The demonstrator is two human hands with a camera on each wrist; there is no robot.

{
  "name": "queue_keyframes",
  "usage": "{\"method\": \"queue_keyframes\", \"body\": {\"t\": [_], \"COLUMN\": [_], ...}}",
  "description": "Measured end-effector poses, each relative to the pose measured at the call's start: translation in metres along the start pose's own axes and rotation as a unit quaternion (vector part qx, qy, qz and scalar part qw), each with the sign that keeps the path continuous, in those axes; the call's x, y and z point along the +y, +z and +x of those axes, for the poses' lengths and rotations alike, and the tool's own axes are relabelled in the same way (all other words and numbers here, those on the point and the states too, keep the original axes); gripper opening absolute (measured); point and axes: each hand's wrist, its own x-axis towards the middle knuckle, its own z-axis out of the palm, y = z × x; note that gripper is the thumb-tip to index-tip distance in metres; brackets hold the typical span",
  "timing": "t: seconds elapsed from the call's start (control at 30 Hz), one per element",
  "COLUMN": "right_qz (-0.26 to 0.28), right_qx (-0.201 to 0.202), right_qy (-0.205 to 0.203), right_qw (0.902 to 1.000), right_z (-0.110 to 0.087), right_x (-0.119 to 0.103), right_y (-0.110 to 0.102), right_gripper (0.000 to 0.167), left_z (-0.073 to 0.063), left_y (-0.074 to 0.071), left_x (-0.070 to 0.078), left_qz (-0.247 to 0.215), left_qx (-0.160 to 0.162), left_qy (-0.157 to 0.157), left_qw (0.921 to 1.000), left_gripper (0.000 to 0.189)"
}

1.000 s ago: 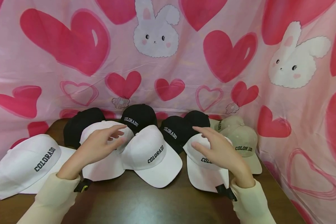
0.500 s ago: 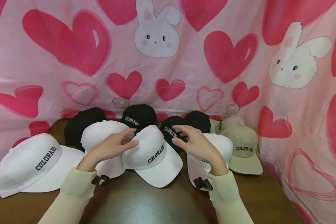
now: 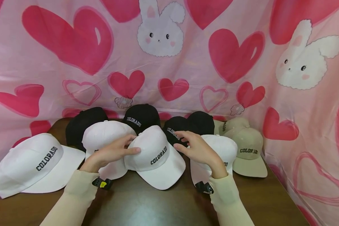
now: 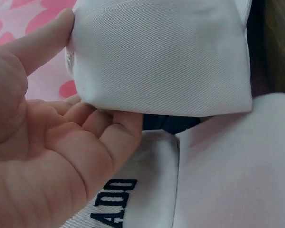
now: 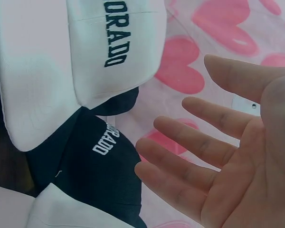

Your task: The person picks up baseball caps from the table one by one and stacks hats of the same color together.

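Observation:
In the head view, a white baseball cap (image 3: 151, 150) with dark COLORADO lettering sits in the middle of the table, its brim toward me. My left hand (image 3: 115, 150) grips the left side of its crown. The left wrist view has the thumb (image 4: 45, 40) on the crown and the fingers (image 4: 121, 130) curled at its lower edge. To the right of that cap is my right hand (image 3: 199, 147), fingers spread and holding nothing. It overlaps another white cap (image 3: 223, 149) and a black cap (image 3: 172, 124) in the head view.
Another white cap (image 3: 107, 135) stands behind my left hand, and one more (image 3: 31, 161) lies far left. Black caps (image 3: 141, 116) line the back. Beige caps (image 3: 244, 141) sit at the right end of the brown table (image 3: 147, 207). A pink heart-print cloth (image 3: 192, 69) hangs behind.
Both hands have moved inward toward the middle white cap. My left hand has taken hold of its crown; my right hand has come left, off the front of the right white cap's lettering.

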Motion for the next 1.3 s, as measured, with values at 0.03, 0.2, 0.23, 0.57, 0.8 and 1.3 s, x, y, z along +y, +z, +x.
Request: {"method": "queue_keyframes", "body": {"t": [0.03, 0.2, 0.23, 0.57, 0.8, 1.3], "right_qz": [-0.003, -0.003, -0.003, 0.007, 0.006, 0.038], "right_qx": [-0.001, -0.005, -0.005, -0.007, -0.046, -0.140], "right_qy": [-0.002, -0.001, 0.000, 0.002, 0.014, 0.034], "right_qw": [1.0000, 1.0000, 1.0000, 0.9999, 0.9988, 0.9889], "right_z": [0.000, 0.001, 0.002, 0.006, 0.002, 0.001], "right_x": [0.000, 0.001, 0.001, 0.000, 0.001, 0.004], "right_y": [0.000, 0.001, 0.001, 0.001, 0.000, 0.005], "right_gripper": [0.052, 0.052, 0.053, 0.060, 0.071, 0.039], "left_z": [0.001, 0.001, 0.000, -0.007, -0.004, 0.000], "left_y": [0.000, -0.001, -0.001, -0.002, 0.002, 0.011], "left_x": [0.000, 0.002, 0.003, 0.013, 0.015, 0.011], "left_qz": [-0.011, -0.048, -0.050, -0.030, -0.043, -0.024], "left_qx": [-0.006, -0.025, -0.027, -0.041, -0.110, -0.121], "left_qy": [0.002, 0.023, 0.026, 0.037, 0.082, 0.075], "left_qw": [0.9999, 0.9983, 0.9981, 0.9980, 0.9896, 0.9895], "left_gripper": [0.059, 0.057, 0.057, 0.061, 0.056, 0.055]}}
